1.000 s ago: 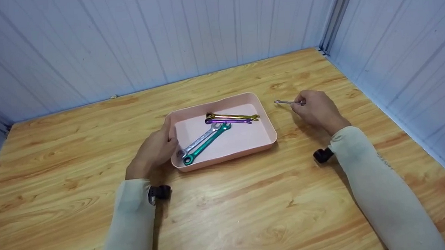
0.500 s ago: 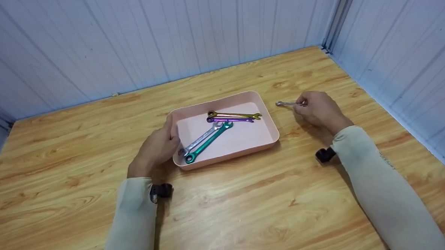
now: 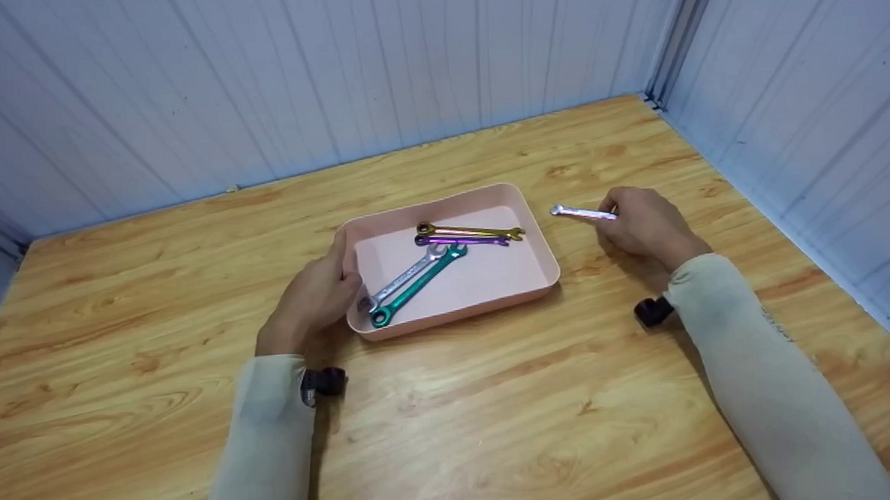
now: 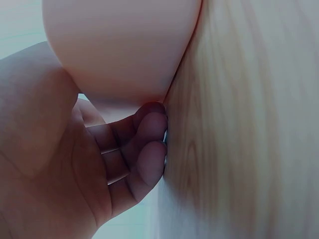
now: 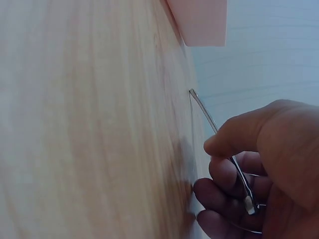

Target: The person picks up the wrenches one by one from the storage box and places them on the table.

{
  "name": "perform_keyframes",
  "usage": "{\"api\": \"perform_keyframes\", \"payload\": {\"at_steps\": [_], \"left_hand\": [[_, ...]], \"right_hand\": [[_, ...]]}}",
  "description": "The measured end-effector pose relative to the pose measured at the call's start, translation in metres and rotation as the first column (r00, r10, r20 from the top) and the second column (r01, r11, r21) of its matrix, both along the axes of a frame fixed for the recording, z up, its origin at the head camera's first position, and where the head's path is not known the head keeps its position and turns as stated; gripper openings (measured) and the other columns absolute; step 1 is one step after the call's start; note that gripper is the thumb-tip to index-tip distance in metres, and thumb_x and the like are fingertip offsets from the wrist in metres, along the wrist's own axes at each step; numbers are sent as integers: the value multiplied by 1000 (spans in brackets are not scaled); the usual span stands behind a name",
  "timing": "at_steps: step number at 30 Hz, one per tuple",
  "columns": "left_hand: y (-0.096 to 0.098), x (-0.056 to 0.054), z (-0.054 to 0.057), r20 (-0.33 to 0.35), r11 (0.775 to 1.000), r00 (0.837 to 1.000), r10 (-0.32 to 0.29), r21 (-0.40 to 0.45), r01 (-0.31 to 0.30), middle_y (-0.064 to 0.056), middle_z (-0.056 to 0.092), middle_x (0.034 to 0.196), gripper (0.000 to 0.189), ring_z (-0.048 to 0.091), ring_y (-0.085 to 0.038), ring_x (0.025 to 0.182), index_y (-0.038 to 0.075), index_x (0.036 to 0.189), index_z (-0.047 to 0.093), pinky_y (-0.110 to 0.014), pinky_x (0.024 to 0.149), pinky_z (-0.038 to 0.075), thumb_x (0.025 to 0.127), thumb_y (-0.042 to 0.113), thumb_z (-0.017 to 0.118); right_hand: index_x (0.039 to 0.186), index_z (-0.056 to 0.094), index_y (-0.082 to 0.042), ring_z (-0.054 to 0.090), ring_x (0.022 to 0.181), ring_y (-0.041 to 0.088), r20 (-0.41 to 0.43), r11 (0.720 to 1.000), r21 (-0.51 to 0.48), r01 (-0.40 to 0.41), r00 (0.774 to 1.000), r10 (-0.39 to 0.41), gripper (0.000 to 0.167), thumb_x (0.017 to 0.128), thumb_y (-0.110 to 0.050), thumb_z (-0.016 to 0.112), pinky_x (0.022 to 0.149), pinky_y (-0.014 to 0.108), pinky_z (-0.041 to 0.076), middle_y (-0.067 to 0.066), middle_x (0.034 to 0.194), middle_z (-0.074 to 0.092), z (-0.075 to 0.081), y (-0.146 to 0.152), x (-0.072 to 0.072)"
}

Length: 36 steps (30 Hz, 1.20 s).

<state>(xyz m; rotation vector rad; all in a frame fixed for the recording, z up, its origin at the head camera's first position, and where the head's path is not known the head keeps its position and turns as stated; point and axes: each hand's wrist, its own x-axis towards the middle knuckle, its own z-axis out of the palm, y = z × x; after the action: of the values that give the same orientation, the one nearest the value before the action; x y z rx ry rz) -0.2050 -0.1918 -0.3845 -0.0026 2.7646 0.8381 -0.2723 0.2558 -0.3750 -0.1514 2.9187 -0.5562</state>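
A pink tray [image 3: 484, 289] sits on the wooden table, and my left hand [image 3: 312, 297] grips its left end. In the left wrist view the thumb goes over the tray wall [image 4: 119, 50], while the curled fingers [image 4: 152, 162] lie against its outside near the table. Several wrenches lie in the tray: gold [image 3: 470, 231], purple [image 3: 463, 240], silver [image 3: 405, 278] and green [image 3: 419, 287]. To the tray's right, my right hand [image 3: 643, 222] pinches a small silver wrench [image 3: 584, 213] between thumb and forefinger. In the right wrist view this wrench [image 5: 204, 109] slants, its far end near the tabletop.
Around the tray spreads the wood-grain table [image 3: 482, 414]. A white panelled wall [image 3: 407, 64] rises along the back, and another wall [image 3: 807, 114] stands at the right. Each wrist wears a small black camera [image 3: 652, 312].
The small wrench has turned in my right hand, so more of its bright shank shows. That hand has shifted slightly down and right. My left hand still holds the tray.
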Motion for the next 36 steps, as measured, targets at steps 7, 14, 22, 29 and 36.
{"api": "perform_keyframes", "payload": {"at_steps": [7,14,22,29,36], "left_hand": [[0,0,0,5,1000,1000,6,-2,-6,-16,54,119,76,55,-30,99,19,162,-6,-43,85,43,102,28,40],[0,0,0,19,1000,1000,13,3,-13,-16,46,140,76,49,-32,118,21,162,-8,-46,97,38,103,30,40],[0,1,0,10,1000,1000,18,7,-18,-17,45,143,75,48,-32,118,22,162,-6,-47,98,38,104,31,41],[0,1,0,12,1000,1000,18,4,-18,-18,49,137,76,50,-31,116,22,162,-6,-47,99,39,103,31,41],[-2,0,-3,-56,999,998,-39,-22,37,-19,44,150,75,51,-30,113,16,162,-2,-51,108,36,103,28,41]], "right_hand": [[112,66,-5,55,86,31,-43,999,33,-14,999,15,30,99,-32,59,76,47,43,16,108,65,0,-2,1],[106,70,-3,54,90,32,-63,995,84,-47,997,52,26,98,-27,61,80,50,44,16,105,62,1,-5,3],[104,72,-3,54,88,31,-59,995,78,-59,996,63,24,97,-24,61,77,49,45,15,102,63,-1,-4,3],[106,73,-3,56,86,31,-34,996,72,-57,998,60,26,97,-24,61,76,48,46,13,100,66,-1,-5,2],[102,75,-5,57,86,29,-74,992,96,-85,993,92,23,94,-21,59,75,49,46,12,101,67,-2,-2,1]]}}
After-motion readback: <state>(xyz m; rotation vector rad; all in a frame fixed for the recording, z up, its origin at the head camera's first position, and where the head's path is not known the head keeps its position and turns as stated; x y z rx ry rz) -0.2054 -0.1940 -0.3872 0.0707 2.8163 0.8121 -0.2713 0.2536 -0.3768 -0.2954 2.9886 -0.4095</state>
